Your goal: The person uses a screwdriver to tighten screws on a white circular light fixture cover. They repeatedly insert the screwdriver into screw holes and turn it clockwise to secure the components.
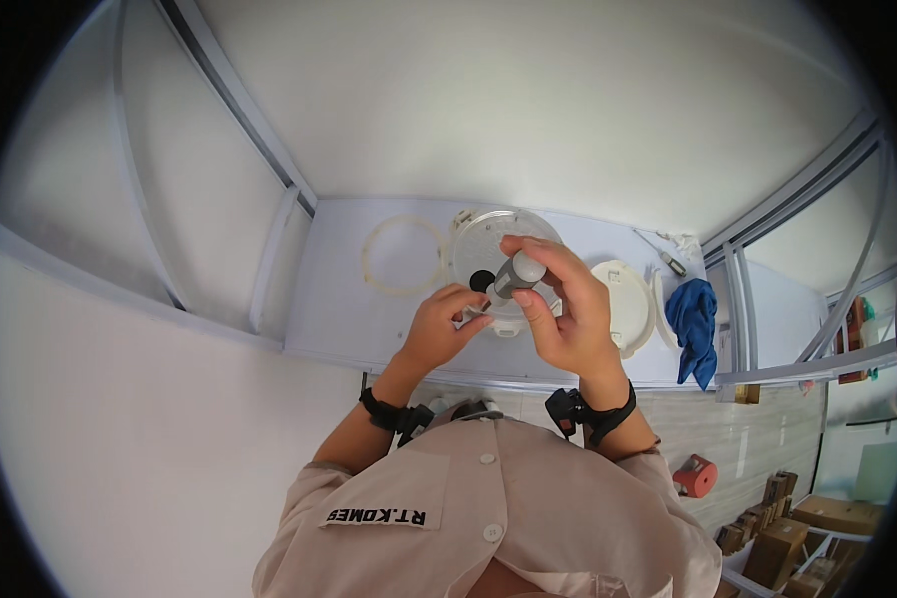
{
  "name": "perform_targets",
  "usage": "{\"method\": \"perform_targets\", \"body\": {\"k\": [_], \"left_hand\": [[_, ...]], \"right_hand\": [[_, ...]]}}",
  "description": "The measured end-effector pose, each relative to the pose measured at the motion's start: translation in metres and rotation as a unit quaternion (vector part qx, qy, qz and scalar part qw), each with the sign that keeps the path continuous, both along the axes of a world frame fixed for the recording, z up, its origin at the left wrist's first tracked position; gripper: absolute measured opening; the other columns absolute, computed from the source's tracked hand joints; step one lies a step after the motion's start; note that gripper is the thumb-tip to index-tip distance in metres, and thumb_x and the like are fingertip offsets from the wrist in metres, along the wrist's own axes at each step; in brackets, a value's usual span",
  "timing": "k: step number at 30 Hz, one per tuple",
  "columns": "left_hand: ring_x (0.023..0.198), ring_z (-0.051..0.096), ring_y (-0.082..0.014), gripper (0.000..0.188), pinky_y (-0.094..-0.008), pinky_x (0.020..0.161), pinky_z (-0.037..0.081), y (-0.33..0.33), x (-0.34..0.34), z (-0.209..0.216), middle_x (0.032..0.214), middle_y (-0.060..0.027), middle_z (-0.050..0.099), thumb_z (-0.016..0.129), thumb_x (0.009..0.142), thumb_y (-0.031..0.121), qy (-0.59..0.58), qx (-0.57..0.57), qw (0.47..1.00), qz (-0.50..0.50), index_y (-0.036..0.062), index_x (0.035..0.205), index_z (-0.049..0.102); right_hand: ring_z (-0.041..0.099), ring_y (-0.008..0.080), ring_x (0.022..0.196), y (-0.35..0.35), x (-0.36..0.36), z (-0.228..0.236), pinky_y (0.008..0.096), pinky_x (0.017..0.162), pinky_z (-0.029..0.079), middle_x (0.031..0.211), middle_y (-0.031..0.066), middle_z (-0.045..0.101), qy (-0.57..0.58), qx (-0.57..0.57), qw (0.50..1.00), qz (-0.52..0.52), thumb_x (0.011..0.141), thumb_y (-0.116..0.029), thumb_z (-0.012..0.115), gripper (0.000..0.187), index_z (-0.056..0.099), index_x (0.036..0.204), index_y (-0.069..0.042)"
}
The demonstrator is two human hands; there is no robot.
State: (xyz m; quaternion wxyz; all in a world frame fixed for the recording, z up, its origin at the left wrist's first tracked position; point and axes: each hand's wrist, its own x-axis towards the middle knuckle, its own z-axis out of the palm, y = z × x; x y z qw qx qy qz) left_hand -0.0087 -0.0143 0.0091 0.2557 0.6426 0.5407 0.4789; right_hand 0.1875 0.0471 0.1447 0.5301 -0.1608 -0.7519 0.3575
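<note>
My right hand is wrapped round a thick grey cylindrical tool with a pale rounded end facing up, much like a power screwdriver. My left hand pinches at the tool's lower end; what its fingertips hold is too small to make out. Both hands are over a round appliance base with a silvery metal face and a white rim. A black round spot shows on that face beside my left fingertips. My right hand and the tool hide part of the base.
A pale thin ring lies left of the base. To the right are a white round cover, a curved white strip, a blue cloth over the table's edge, and a screwdriver. Metal frame posts flank the white table.
</note>
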Motion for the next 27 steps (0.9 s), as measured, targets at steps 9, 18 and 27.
{"method": "perform_targets", "body": {"k": [9,18,27], "left_hand": [[0.068,0.056,-0.0166,0.028,-0.0309,0.062,0.049,0.002,0.006,0.002,0.097,-0.0050,0.072,0.090,0.086,0.009,-0.028,0.030,0.999,0.012,0.0065,0.111,0.078],[0.079,0.067,-0.0172,0.028,-0.0297,0.065,0.050,0.003,-0.002,-0.002,0.105,-0.0059,0.077,0.090,0.089,0.012,0.000,-0.014,1.000,-0.002,0.0049,0.113,0.078],[0.079,0.067,-0.0167,0.026,-0.0289,0.069,0.053,0.002,-0.003,0.003,0.110,-0.0075,0.078,0.087,0.092,0.008,-0.032,-0.023,0.999,-0.021,0.0029,0.116,0.078]], "right_hand": [[0.073,0.0329,0.115,0.008,0.004,-0.004,0.0388,0.094,0.060,0.132,0.0199,0.071,-0.035,0.130,0.987,-0.093,0.095,-0.004,0.080,0.043,0.073,0.137,-0.001],[0.073,0.0346,0.112,-0.001,-0.001,0.014,0.0391,0.090,0.061,0.132,0.0186,0.069,-0.033,0.097,0.995,-0.019,0.091,-0.010,0.086,0.041,0.076,0.130,-0.003],[0.075,0.0300,0.101,0.008,0.009,0.010,0.0366,0.078,0.062,0.128,0.0161,0.071,-0.042,0.123,0.991,-0.030,0.088,-0.004,0.086,0.039,0.077,0.126,-0.004]]}}
